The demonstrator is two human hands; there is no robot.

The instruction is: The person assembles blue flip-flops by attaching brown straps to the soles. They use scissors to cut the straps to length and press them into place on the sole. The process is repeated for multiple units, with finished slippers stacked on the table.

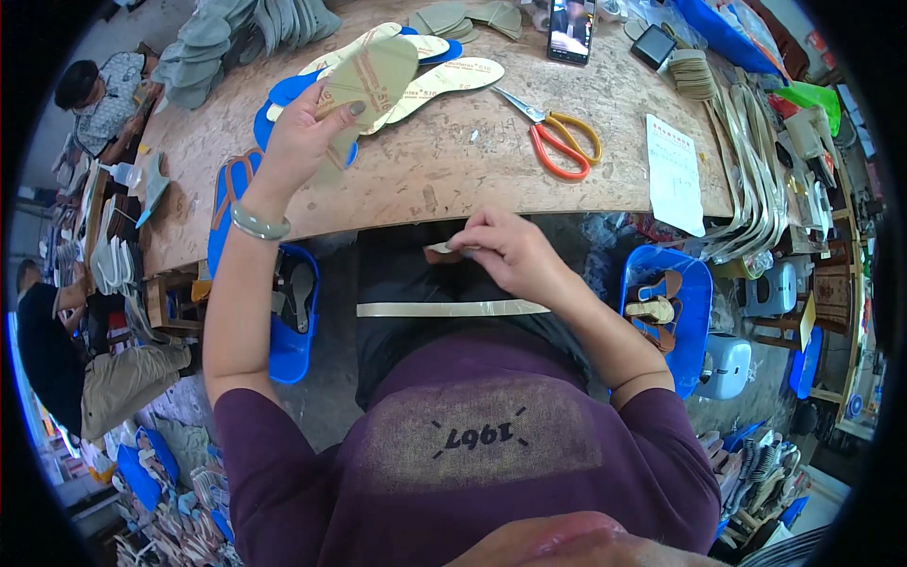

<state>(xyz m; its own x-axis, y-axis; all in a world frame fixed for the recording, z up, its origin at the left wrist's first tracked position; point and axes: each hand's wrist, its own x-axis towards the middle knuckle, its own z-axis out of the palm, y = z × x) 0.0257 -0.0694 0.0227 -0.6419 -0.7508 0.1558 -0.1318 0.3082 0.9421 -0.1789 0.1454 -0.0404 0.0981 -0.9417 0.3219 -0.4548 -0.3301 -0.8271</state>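
My left hand [300, 142] is raised over the table's near left part, its fingers closed round a cream insole [383, 71] with red print, held upright. Beneath and behind it lie more cream insoles [453, 79] and blue insoles [288, 88], overlapping. My right hand [505, 248] is over my lap, just off the table's front edge, thumb and fingers pinched on a small tan piece [440, 249]. Most of that piece is hidden by the fingers. Across my lap lies a long narrow cream strip [449, 309].
Scissors [557, 142] with red and orange handles lie on the wooden table [425, 175]. A phone [571, 33], a paper sheet [673, 170] and hanging strips [756, 189] are at right. Blue baskets [694, 293] flank my legs. Two people [104, 104] are at far left.
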